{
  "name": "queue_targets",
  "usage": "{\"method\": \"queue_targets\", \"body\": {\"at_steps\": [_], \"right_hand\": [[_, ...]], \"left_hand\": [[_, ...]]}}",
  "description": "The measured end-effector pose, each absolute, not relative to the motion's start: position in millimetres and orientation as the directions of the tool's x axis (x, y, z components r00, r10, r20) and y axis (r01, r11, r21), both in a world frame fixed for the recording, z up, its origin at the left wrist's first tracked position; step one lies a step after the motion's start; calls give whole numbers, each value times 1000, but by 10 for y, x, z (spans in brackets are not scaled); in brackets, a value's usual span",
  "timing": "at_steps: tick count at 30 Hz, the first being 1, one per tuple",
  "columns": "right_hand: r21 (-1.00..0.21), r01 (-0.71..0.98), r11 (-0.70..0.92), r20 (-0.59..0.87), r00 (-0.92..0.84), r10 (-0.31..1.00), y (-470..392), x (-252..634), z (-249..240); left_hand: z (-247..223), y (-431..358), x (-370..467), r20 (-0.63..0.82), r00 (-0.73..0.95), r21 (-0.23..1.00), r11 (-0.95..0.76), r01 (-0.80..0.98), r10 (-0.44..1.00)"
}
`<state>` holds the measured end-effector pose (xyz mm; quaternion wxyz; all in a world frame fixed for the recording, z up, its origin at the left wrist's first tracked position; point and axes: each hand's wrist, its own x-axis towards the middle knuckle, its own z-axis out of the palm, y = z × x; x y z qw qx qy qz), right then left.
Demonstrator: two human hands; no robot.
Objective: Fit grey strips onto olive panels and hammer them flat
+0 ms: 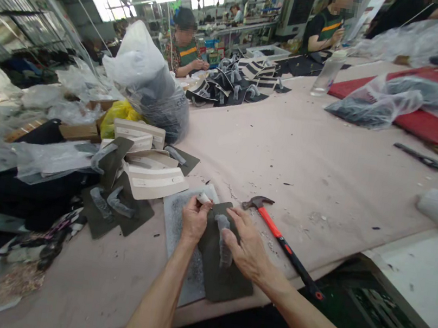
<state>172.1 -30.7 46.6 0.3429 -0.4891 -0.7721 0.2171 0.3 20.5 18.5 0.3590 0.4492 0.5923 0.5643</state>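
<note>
A dark olive panel point(211, 272) lies on a grey speckled slab point(189, 283) at the table's near edge. Along the panel runs a strip wrapped in clear plastic point(224, 248). My left hand point(194, 222) is closed at the panel's upper left corner, pinching a small white piece point(204, 198) whose kind I cannot make out. Over the panel's right side rests my right hand point(248, 245), fingers spread, the thumb touching the wrapped strip. A claw hammer point(275, 230) with a red and black handle lies just right of that hand.
Left of the slab are cream panels point(154, 182) and more olive panels point(129, 216). Behind them stands a stuffed plastic bag point(156, 89). A clear bottle point(327, 76), a bagged bundle point(371, 104) and a dark tool point(420, 157) lie farther off. Two co-workers sit across the table.
</note>
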Motion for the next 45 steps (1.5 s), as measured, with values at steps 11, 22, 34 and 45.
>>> {"method": "queue_targets", "body": {"at_steps": [11, 22, 34, 45], "right_hand": [[-560, 676, 480, 222, -435, 872, -598, 1548, 247], [-611, 639, 468, 249, -406, 879, -561, 1589, 222], [-662, 588, 464, 252, -409, 877, -536, 1618, 264], [-315, 948, -38, -47, 24, 999, -54, 2835, 78]], "left_hand": [[38, 197, 33, 36, -187, 997, -23, 69, 982], [52, 198, 40, 40, -160, 986, -13, 165, 986], [24, 193, 43, 103, -139, 960, -62, 273, 985], [104, 149, 55, 202, -36, 875, -164, 456, 979]]}}
